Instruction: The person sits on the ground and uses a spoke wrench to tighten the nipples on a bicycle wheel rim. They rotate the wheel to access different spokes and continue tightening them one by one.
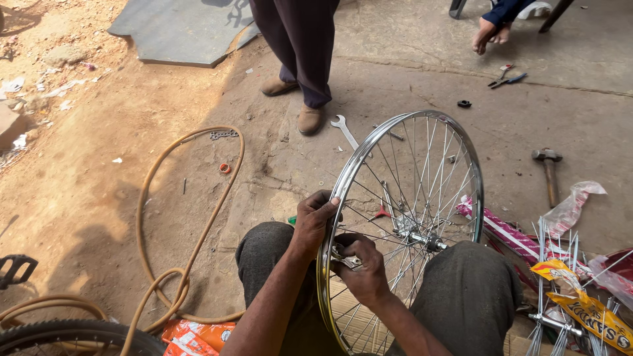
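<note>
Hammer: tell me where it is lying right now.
In the head view the hammer lies on the concrete at the right, beyond the bicycle wheel, just above a crumpled clear plastic bag and well apart from both hands.

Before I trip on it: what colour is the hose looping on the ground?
The hose is tan-orange, seen best in the head view, left of the left hand.

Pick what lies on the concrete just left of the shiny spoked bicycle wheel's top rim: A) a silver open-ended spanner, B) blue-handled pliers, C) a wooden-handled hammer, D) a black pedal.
A: the silver open-ended spanner lies beside the shiny spoked bicycle wheel; the hammer and pliers lie to the right.
</note>
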